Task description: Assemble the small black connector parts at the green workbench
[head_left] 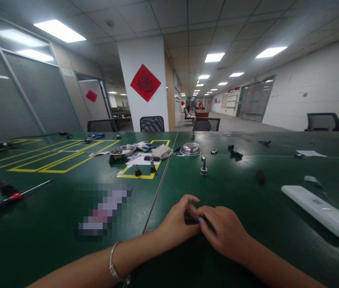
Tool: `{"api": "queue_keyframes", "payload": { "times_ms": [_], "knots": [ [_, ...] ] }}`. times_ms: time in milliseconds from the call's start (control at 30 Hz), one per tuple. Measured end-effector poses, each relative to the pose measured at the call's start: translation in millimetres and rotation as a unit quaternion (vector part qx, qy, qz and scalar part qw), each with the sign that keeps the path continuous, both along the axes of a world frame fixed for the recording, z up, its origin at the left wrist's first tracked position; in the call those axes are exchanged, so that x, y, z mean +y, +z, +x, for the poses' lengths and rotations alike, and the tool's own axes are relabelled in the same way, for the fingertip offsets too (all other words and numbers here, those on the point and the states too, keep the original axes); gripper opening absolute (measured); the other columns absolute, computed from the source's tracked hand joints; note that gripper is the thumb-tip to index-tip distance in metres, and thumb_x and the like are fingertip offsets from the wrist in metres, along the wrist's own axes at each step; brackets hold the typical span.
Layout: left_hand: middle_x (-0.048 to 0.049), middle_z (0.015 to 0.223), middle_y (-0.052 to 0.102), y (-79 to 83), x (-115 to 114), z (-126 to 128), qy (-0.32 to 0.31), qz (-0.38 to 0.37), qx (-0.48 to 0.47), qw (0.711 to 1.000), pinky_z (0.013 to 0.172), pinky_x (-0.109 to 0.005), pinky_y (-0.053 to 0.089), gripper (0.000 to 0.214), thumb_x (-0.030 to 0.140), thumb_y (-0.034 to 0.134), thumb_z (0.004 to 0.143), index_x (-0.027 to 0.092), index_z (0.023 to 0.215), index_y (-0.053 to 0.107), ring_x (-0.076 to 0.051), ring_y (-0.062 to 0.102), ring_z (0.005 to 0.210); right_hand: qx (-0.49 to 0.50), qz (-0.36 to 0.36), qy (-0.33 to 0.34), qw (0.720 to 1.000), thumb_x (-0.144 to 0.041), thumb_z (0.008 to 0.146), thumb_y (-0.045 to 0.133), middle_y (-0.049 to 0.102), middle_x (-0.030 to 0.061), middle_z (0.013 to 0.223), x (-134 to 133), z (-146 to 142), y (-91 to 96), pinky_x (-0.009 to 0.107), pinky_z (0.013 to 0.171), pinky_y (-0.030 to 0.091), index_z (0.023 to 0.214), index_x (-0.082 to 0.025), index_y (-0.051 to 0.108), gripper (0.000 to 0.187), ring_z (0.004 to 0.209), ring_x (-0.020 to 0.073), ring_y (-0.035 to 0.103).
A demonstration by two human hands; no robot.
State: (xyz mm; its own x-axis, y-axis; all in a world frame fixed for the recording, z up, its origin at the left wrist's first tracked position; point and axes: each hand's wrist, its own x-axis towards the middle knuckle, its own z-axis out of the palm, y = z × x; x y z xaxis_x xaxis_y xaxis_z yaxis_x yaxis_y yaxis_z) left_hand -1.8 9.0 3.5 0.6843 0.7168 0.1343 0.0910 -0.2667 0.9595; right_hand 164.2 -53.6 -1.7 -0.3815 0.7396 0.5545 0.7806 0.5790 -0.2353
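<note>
Far left on the green table (pixel 247 208): a red-handled screwdriver (pixel 10 198), shaft lying left-low to right-high, tip toward the middle; beyond it, yellow floor-style marking lines (pixel 52 158) taped on the surface. Nearer centre: a blurred patch, then a metal seam running away between two table halves. At the seam's near end, left hand (pixel 177 226), bracelet on the wrist, grip pinched shut, fingertips meeting those of the right hand (pixel 223 232), likewise pinched. Between the two grips, low on the table just right of the seam: a small dark part (pixel 193 219), mostly hidden by fingers; long axis seemingly left to right, pointing direction impossible to tell. Farther back: a metal dish (pixel 123 151), cloth, a domed metal lid (pixel 190 149), a small upright metal piece (pixel 203 166). Right: a long white flat device (pixel 322 211), angled from upper left to lower right. Around: office hall, ceiling light panels, white pillar with a red diamond paper (pixel 145 83), mesh chairs, white wall at right.
</note>
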Motion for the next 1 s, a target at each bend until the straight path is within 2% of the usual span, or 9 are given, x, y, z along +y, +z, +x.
{"api": "queue_keyframes", "payload": {
  "times_ms": [200, 433, 667, 800, 1000],
  "knots": [
    [0.0029, 0.082, 0.057, -2.9, 2.0, -0.6, -0.002, -0.01, -0.002, 1.0, 0.067, -0.026, 0.044, 0.052, 0.005, 0.072, 0.064, 0.018, 0.107, 0.046, -0.015, 0.059, 0.08, -0.004, 0.011, 0.015, 1.0, -0.018, 0.086, 0.035, 0.059, 0.0039, 0.082, -1.1, -1.6, 3.2, 0.031, 0.06, 0.03, 0.096, -0.018, 0.053, 0.02, 0.066, 0.0186, 0.051],
    [0.0021, 0.081, 0.058, -2.2, 1.6, -0.4, -0.006, -0.013, 0.0, 1.0, 0.063, -0.026, 0.042, 0.052, 0.013, 0.075, 0.064, 0.016, 0.107, 0.046, -0.017, 0.059, 0.081, -0.005, 0.021, 0.002, 1.0, -0.019, 0.092, 0.036, 0.06, 0.001, 0.077, 1.0, -0.1, -1.0, 0.031, 0.058, 0.026, 0.099, -0.02, 0.054, 0.019, 0.06, 0.0177, 0.048],
    [-0.0013, 0.086, 0.061, -3.5, 2.4, 0.1, -0.01, -0.027, -0.002, 1.0, 0.064, -0.026, 0.044, 0.049, 0.011, 0.074, 0.063, 0.016, 0.105, 0.049, -0.019, 0.06, 0.084, 0.002, 0.024, 0.029, 0.999, -0.016, 0.085, 0.038, 0.058, 0.0021, 0.083, -1.7, -0.6, 4.5, 0.03, 0.06, 0.027, 0.099, -0.019, 0.051, 0.019, 0.064, 0.0174, 0.048],
    [-0.0055, 0.091, 0.065, -2.0, 2.4, 1.2, -0.03, -0.038, 0.004, 0.999, 0.068, -0.029, 0.046, 0.044, 0.011, 0.074, 0.061, 0.013, 0.101, 0.054, -0.02, 0.062, 0.084, 0.001, 0.041, 0.037, 0.998, -0.015, 0.087, 0.038, 0.061, 0.0014, 0.083, -1.6, -1.3, 4.2, 0.03, 0.06, 0.027, 0.099, -0.02, 0.051, 0.019, 0.064, 0.0165, 0.05],
    [-0.0054, 0.087, 0.066, 0.1, 3.4, 1.9, -0.034, -0.053, 0.01, 0.998, 0.07, -0.031, 0.047, 0.044, 0.015, 0.077, 0.058, 0.012, 0.097, 0.057, -0.02, 0.062, 0.08, 0.003, 0.062, 0.032, 0.998, -0.017, 0.092, 0.038, 0.064, 0.0005, 0.08, -1.9, -0.2, 0.3, 0.03, 0.057, 0.024, 0.1, -0.021, 0.054, 0.018, 0.058, 0.0151, 0.049]
  ]
}}
